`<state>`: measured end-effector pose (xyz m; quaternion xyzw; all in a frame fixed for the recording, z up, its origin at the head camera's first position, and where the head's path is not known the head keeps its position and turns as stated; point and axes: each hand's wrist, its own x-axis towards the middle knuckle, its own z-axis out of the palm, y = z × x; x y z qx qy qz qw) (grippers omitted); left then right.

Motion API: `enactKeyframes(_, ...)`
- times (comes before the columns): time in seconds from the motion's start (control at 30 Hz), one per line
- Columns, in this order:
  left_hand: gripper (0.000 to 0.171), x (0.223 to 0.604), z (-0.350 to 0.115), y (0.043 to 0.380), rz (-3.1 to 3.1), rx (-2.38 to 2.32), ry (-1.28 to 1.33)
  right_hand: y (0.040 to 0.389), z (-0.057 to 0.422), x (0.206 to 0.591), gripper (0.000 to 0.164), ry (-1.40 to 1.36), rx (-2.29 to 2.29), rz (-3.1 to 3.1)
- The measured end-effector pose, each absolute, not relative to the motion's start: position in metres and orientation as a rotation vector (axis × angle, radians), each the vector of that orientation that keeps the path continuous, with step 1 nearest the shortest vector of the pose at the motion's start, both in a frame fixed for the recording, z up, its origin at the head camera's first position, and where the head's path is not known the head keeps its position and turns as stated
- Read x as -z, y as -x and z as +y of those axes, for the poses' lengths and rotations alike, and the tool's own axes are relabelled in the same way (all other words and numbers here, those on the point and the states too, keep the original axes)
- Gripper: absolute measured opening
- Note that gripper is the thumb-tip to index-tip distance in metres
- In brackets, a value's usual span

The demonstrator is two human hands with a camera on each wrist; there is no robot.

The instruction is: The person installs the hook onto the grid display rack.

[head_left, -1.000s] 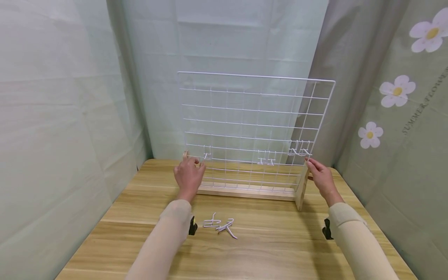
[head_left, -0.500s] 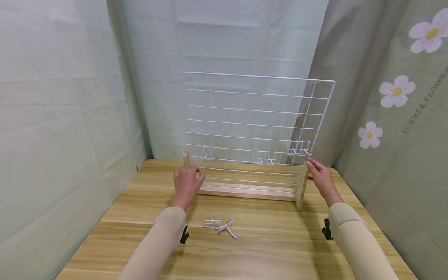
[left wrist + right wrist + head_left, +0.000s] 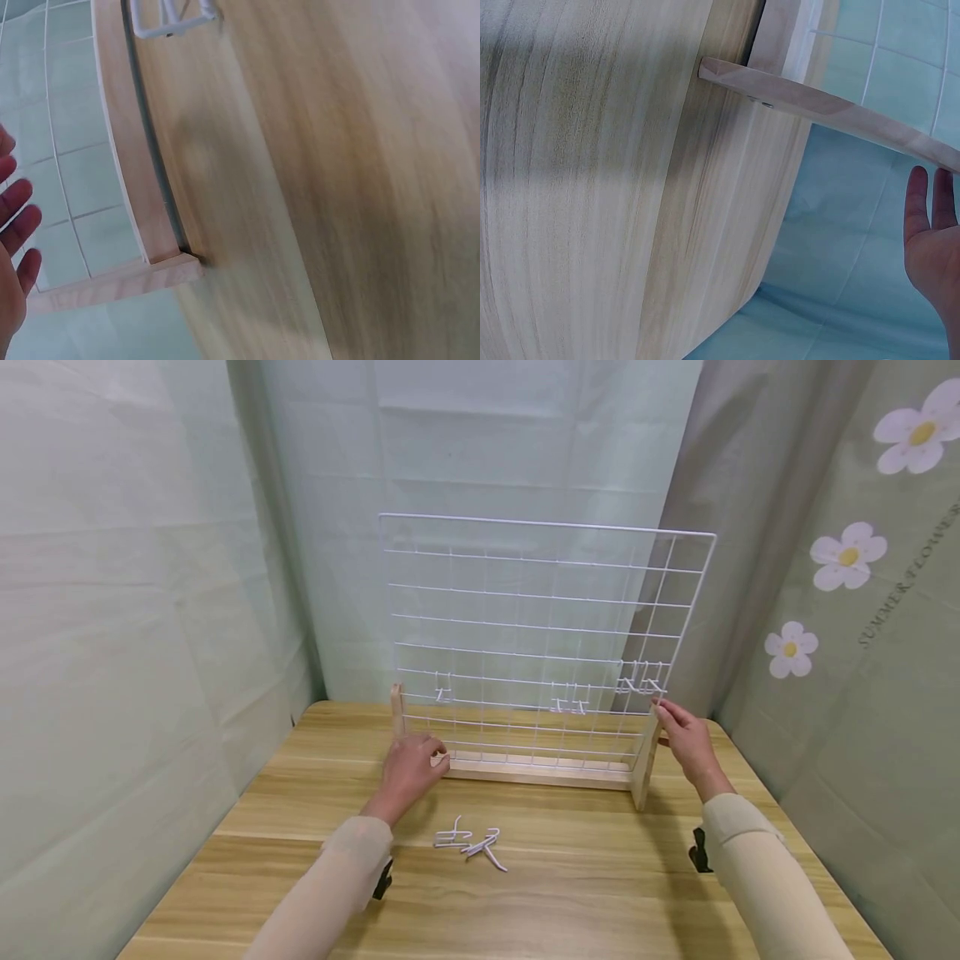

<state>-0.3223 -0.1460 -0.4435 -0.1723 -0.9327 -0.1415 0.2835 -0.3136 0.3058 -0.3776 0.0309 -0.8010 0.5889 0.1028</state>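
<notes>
A white wire grid panel [image 3: 547,524] stands upright in a wooden stand [image 3: 540,773] with a post on each side. At the right post [image 3: 643,768], my right hand [image 3: 688,747] pinches the upper end where post and panel edge meet. Two of its fingers [image 3: 917,199] reach the post's outer face in the right wrist view. My left hand [image 3: 412,768] holds nothing and hovers in front of the stand's left end, fingers loosely bent. Tangled white wire hooks [image 3: 483,845] lie on the table, nearer me than the left hand.
More white hooks hang on the grid: one at the left [image 3: 443,696], a pair near the middle [image 3: 570,706] and some at the right edge [image 3: 641,685]. All of it is on a wood-grain table [image 3: 570,893]. Pale curtains [image 3: 150,610] enclose the back and sides.
My left hand has left the top of the left post, dropping down and toward me, then slightly right. The right hand keeps its hold on the right post. The loose hooks lie as before.
</notes>
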Motion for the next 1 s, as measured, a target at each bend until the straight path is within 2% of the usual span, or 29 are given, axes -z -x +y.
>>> enactKeyframes(0.37, 0.01, 0.446, -0.148, 0.316, -2.714, 0.652, 0.726, 0.331, 0.316, 0.397, 0.06, -0.071, -1.696, -2.368)
enactKeyframes(0.57, 0.017, 0.448, -0.15, 0.318, -2.774, 0.799, 0.934, 0.33, 0.315, 0.397, 0.06, -0.079, -1.695, -2.358)
enactKeyframes(1.0, 0.021, 0.449, -0.15, 0.311, -2.966, 1.013, 0.953, 0.33, 0.314, 0.396, 0.058, -0.06, -1.691, -2.373)
